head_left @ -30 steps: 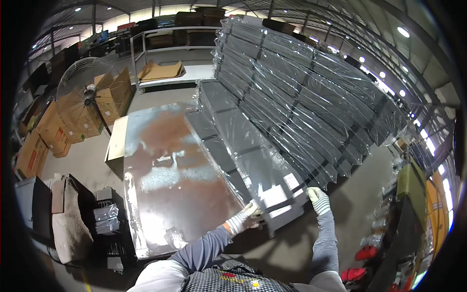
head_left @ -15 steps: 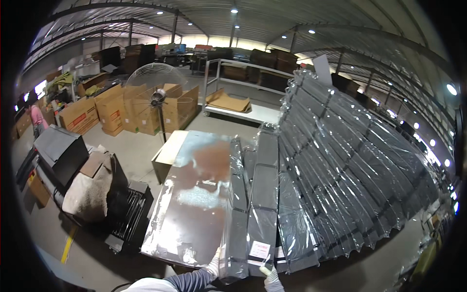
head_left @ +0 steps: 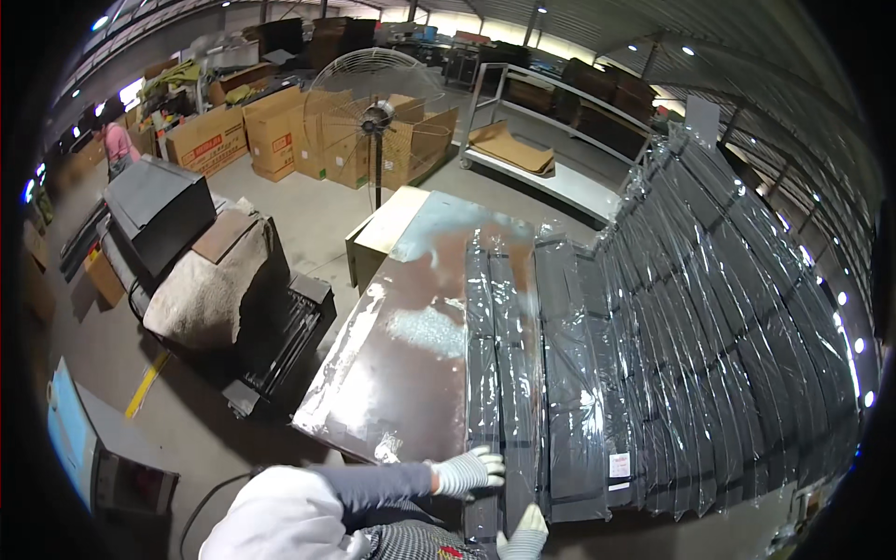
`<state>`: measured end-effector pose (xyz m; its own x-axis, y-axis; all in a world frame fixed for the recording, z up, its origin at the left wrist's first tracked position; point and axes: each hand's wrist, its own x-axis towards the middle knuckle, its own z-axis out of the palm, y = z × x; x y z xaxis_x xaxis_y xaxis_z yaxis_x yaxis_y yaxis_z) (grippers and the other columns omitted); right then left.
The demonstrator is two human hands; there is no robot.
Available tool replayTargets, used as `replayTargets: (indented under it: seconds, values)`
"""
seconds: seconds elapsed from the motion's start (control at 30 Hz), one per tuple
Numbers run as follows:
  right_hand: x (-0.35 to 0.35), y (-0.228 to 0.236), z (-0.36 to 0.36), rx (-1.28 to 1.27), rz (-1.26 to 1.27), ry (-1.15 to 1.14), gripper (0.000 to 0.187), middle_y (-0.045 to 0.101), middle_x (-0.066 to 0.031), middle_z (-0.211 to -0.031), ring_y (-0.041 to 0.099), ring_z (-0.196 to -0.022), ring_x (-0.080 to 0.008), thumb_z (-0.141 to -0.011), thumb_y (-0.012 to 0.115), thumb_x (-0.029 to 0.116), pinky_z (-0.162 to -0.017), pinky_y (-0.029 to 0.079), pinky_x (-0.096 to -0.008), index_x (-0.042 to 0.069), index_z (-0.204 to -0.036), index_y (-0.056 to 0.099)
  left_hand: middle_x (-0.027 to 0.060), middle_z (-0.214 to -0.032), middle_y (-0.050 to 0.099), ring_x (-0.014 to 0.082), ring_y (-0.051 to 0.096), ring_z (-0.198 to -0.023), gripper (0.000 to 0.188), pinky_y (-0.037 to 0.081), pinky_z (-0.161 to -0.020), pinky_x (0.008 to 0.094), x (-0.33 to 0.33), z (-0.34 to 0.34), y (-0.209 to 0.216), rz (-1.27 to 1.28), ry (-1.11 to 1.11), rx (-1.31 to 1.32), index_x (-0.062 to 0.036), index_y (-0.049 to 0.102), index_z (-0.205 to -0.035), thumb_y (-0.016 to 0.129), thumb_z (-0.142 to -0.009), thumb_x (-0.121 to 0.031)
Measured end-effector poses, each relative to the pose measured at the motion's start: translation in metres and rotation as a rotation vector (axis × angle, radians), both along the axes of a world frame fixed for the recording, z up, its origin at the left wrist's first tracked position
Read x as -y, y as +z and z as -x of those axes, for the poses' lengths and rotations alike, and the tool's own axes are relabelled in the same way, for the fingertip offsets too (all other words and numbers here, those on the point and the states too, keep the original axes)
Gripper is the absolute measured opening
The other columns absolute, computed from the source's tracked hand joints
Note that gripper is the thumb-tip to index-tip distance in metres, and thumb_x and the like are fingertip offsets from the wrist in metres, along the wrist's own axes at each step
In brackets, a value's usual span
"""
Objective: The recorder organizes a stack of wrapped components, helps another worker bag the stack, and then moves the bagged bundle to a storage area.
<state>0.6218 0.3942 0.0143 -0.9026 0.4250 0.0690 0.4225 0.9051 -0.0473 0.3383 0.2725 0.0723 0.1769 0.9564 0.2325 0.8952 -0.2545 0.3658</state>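
Both my hands wear white striped gloves. My left hand (head_left: 469,472) lies with fingers stretched out across the near part of a narrow black package (head_left: 483,392) wrapped in clear film. Another slim wrapped package (head_left: 514,401) lies right beside it, on the brown-stained metal tabletop (head_left: 411,392). At the near end of these packages is my right hand (head_left: 525,536), thumb apart from its fingers, touching the wrapped surface; its underside is hidden. To the right, a wider black package (head_left: 571,373) borders a leaning row of several similar film-wrapped packages (head_left: 728,327). A white label (head_left: 619,466) shows near their front ends.
A wire-caged fan (head_left: 377,117) stands beyond the table, before open cardboard boxes (head_left: 273,140). A white trolley (head_left: 569,184) holds brown cardboard. Left are a dark machine (head_left: 280,345) and a cloth-covered block (head_left: 201,294). A person in pink (head_left: 119,142) stands far left.
The view has swung left and down. My right hand has left the white tag it was at, and the labelled package sits farther right. My left hand has moved from the package's edge onto its top.
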Motion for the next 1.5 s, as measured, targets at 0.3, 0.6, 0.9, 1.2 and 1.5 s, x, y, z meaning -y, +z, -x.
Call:
replayTargets:
  seconds: [0.3,0.6,0.9,1.2,1.5]
  values:
    - [-0.045,-0.027,0.134,0.153,0.428,-0.496,0.106,0.054,-0.0198,-0.133,0.054,-0.125,-0.034,-0.053,0.092,0.041,-0.104,0.049,-0.0396,0.006,-0.139,0.042,0.0028,-0.096,0.061,0.024,0.06,-0.099,0.015,0.039,-0.1,0.0475,-0.035,0.021,-0.068,-0.125,-0.104,-0.338,-0.0178,0.064,-0.097,0.059,-0.083,-0.021]
    - [0.005,-0.029,0.06,0.111,0.618,0.029,0.116,0.046,-0.0262,-0.146,0.046,-0.134,-0.0395,-0.059,0.09,0.036,-0.112,0.039,-0.0456,0.0,-0.152,0.031,-0.0003,-0.088,0.056,0.0215,0.058,-0.091,0.01,0.042,-0.083,0.0399,0.063,-0.067,-0.105,-0.066,0.064,-0.171,-0.0172,0.058,-0.09,0.055,-0.084,-0.025]
    - [0.069,0.045,0.231,0.44,0.413,0.371,0.1,0.063,-0.0202,-0.111,0.064,-0.105,-0.0368,-0.05,0.093,0.036,-0.093,0.052,-0.0473,0.006,-0.132,0.044,-0.0033,-0.094,0.058,0.0181,0.058,-0.094,0.014,0.042,-0.083,0.0386,0.151,0.002,-0.062,0.204,0.372,-0.121,-0.018,0.06,-0.099,0.054,-0.087,-0.022]
    - [0.173,0.073,0.351,0.396,0.261,0.526,0.104,0.06,-0.0211,-0.119,0.062,-0.108,-0.0362,-0.065,0.083,0.043,-0.093,0.05,-0.0476,0.004,-0.149,0.034,0.0014,-0.106,0.065,0.0217,0.062,-0.105,0.026,0.042,-0.095,0.0411,0.256,0.094,0.004,0.207,0.688,-0.063,-0.0174,0.063,-0.108,0.06,-0.082,-0.018]
    - [0.231,0.059,0.441,0.44,0.208,0.637,0.101,0.061,-0.0196,-0.119,0.064,-0.107,-0.0324,-0.072,0.08,0.047,-0.092,0.051,-0.0462,0.006,-0.15,0.032,0.0025,-0.111,0.067,0.0219,0.062,-0.113,0.041,0.036,-0.103,0.0483,0.314,0.162,0.028,0.368,0.791,-0.07,-0.0203,0.065,-0.112,0.075,-0.073,-0.02]
